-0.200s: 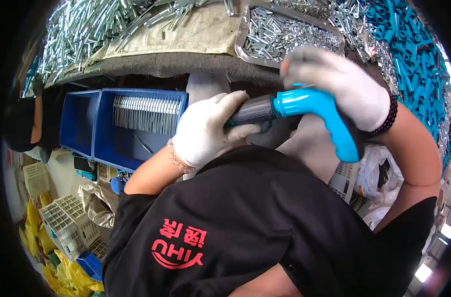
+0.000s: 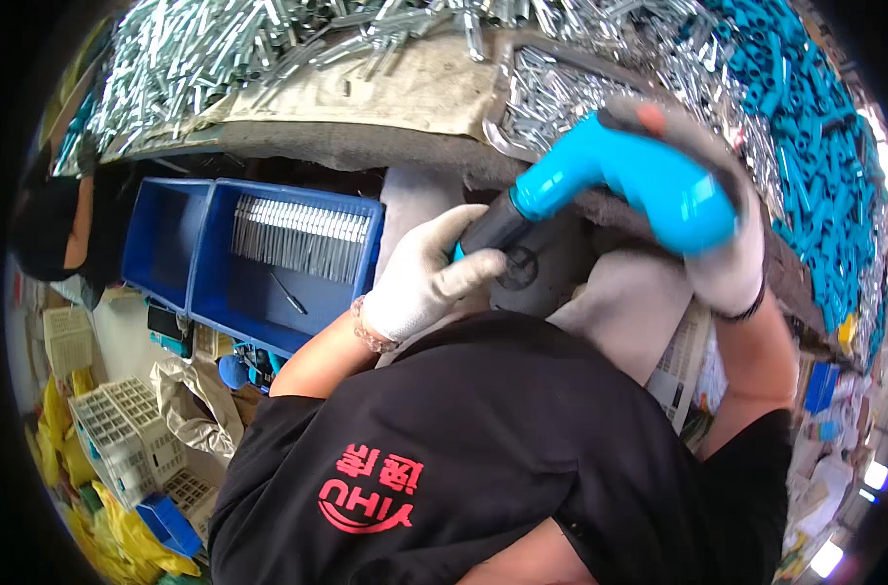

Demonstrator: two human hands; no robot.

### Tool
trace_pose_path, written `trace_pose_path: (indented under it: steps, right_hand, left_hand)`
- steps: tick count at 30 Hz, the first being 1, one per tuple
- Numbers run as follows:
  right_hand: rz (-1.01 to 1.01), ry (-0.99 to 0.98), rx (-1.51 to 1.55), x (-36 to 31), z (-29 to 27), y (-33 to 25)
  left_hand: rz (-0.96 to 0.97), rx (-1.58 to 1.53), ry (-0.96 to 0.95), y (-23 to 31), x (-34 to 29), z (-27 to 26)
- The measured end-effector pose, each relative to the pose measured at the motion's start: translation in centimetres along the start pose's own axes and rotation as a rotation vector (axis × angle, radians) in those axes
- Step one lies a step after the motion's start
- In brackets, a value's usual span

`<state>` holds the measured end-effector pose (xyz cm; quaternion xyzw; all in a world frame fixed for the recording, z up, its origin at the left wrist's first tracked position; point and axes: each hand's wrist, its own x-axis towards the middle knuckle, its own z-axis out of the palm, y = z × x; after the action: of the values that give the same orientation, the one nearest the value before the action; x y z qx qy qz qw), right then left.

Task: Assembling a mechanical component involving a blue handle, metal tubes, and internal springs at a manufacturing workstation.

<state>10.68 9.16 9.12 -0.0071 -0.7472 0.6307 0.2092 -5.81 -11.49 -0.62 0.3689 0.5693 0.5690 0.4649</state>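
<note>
A bright blue pistol-shaped tool [image 2: 649, 175] with a dark barrel [image 2: 493, 234] is held in front of my chest, below the workbench edge. My left hand [image 2: 419, 283], in a white glove, is wrapped around the dark barrel end. In the same kind of glove, my right hand [image 2: 727, 258] grips the blue handle from the right side, fingers curled over its top. My black shirt with a red print fills the lower middle of the head view.
A worn workbench [image 2: 405, 93] above carries heaps of metal pins [image 2: 229, 49] and blue plastic parts [image 2: 814, 127]. At the left stand blue bins [image 2: 268, 327], one with a row of metal pieces [image 2: 302, 234]. White crates [image 2: 122, 439] lie lower left. Another person [image 2: 59, 229] is at the far left.
The blue tool has swung so that its handle sits higher and further right. My right hand has shifted round the handle, and my left hand slid slightly down the barrel.
</note>
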Motion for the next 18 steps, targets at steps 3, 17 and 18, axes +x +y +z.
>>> trace_pose_path:
  steps: [3,17,18]
  right_hand:
    - [-0.157,-0.012,-0.344,-1.8,-0.1,1.2]
    - [-0.153,0.162,-0.387,-3.3,-4.0,1.1]
    - [-0.102,0.138,-0.298,-3.7,-4.6,0.9]
  left_hand:
    - [0.093,0.406,0.009,0.3,0.1,-0.8]
    - [0.215,0.62,-0.423,0.1,0.9,1.8]
    - [0.174,0.465,-0.346,0.9,0.9,1.3]
